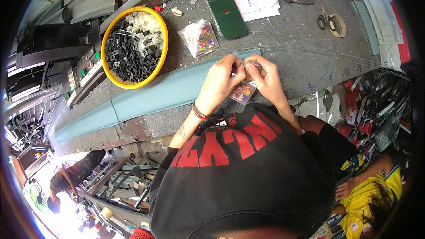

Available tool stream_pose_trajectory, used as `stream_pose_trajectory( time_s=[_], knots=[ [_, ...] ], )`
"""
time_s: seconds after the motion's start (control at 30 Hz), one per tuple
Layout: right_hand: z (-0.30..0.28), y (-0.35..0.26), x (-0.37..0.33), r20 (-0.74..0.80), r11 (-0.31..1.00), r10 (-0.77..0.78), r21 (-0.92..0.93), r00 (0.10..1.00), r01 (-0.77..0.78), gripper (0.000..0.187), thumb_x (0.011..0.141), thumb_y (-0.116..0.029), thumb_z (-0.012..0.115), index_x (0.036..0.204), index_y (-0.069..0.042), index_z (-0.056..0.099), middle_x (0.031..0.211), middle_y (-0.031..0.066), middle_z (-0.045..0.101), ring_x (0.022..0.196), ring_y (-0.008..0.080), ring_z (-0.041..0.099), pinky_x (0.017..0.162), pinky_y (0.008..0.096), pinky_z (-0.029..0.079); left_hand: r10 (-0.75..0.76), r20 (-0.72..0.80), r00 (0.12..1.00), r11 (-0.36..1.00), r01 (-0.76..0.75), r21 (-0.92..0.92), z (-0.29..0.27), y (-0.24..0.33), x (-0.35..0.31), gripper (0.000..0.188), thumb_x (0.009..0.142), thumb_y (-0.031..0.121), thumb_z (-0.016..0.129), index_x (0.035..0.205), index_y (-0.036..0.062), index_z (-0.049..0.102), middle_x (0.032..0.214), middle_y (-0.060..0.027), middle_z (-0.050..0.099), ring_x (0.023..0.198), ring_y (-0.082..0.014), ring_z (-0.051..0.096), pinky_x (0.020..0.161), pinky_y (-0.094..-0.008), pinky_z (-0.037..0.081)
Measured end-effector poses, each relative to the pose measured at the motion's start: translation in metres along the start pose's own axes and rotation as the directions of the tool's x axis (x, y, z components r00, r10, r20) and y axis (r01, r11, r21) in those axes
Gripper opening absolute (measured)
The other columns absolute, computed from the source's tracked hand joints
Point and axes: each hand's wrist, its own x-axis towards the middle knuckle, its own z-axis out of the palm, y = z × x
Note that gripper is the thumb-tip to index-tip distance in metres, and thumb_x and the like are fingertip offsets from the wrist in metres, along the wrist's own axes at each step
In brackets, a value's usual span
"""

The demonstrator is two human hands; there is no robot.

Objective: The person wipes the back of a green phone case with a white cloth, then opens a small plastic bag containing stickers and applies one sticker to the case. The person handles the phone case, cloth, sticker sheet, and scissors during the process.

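The person's 2 hands work at the near side of a grey, felt-like bench surface [301,51], right of centre. The left hand [225,71] is curled, its thumb and index finger pinching the far part of a clear plastic packet with multicoloured contents [243,92]. The right hand [266,77] is also curled and grips the same packet from the right, thumb pressed against it. The fingers partly cover the packet; its near part projects between the 2 wrists. Whether the fingertips of the 2 hands touch cannot be told.

A long, flat blue-grey strip [155,96] extends left from beneath the hands. A second clear packet with multicoloured contents [208,45] lies on the far side of the left hand. Farther out lies a dark green smartphone [226,14]. To the left, a round yellow basket [134,85] contains small black and whitish parts [128,57]. Black-handled metal scissors [326,21] lie far right, beside a beige tape roll [340,26].
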Motion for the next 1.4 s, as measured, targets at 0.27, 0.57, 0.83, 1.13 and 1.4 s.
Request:
stream_pose_trajectory(
  time_s=[0.27,0.57,0.83,1.13,1.4],
  knots=[
    [0.006,-0.012,0.003,-0.025,0.966,-0.170,-0.204,0.985,0.161,0.005,0.085,0.000,0.054,0.086,0.004,0.056,0.079,0.0118,0.058,0.072,0.0202,0.057,0.066,0.0292,0.045,0.150,-0.040,0.988,0.967,-0.139,0.213,0.003,0.001,-0.001,0.017,0.080,0.012,0.061,0.082,-0.0027,0.051,0.076,-0.0212,0.058,0.065,-0.0383,0.058,0.059,-0.0398,0.046],
    [0.010,-0.010,0.003,-0.029,0.965,-0.163,-0.214,0.986,0.153,0.005,0.085,0.002,0.053,0.088,0.005,0.056,0.082,0.0144,0.058,0.073,0.0282,0.059,0.067,0.0325,0.047,0.135,-0.013,0.991,0.952,-0.126,0.280,0.009,0.000,-0.004,0.022,0.078,0.012,0.062,0.089,-0.0019,0.051,0.081,-0.0195,0.057,0.076,-0.0395,0.057,0.067,-0.0447,0.046],
    [0.011,-0.009,0.002,-0.026,0.967,-0.161,-0.206,0.987,0.152,0.006,0.086,0.001,0.053,0.088,0.005,0.056,0.081,0.0139,0.059,0.072,0.0265,0.059,0.066,0.0316,0.047,0.131,-0.014,0.991,0.954,-0.123,0.274,0.009,-0.002,-0.005,0.021,0.078,0.011,0.062,0.091,-0.0020,0.051,0.082,-0.0191,0.057,0.078,-0.0391,0.057,0.069,-0.0444,0.046],
    [0.004,0.001,-0.004,-0.011,0.998,0.041,-0.051,0.999,-0.042,0.015,0.090,-0.010,0.056,0.091,0.004,0.059,0.083,0.0085,0.061,0.074,0.0123,0.057,0.063,0.0267,0.046,0.093,-0.019,0.996,0.994,-0.091,0.068,0.006,-0.007,-0.006,0.014,0.080,0.008,0.058,0.087,-0.0032,0.053,0.078,-0.0217,0.057,0.067,-0.0372,0.057,0.061,-0.0389,0.046],
    [0.002,-0.003,-0.003,0.016,0.997,0.069,-0.040,0.997,-0.068,0.012,0.088,-0.007,0.056,0.090,0.005,0.059,0.082,0.0085,0.061,0.073,0.0120,0.057,0.062,0.0261,0.046,0.065,0.006,0.998,0.998,-0.065,0.020,0.003,-0.006,-0.005,0.015,0.080,0.009,0.058,0.085,-0.0039,0.053,0.075,-0.0218,0.056,0.064,-0.0366,0.056,0.060,-0.0384,0.045]
  ],
)
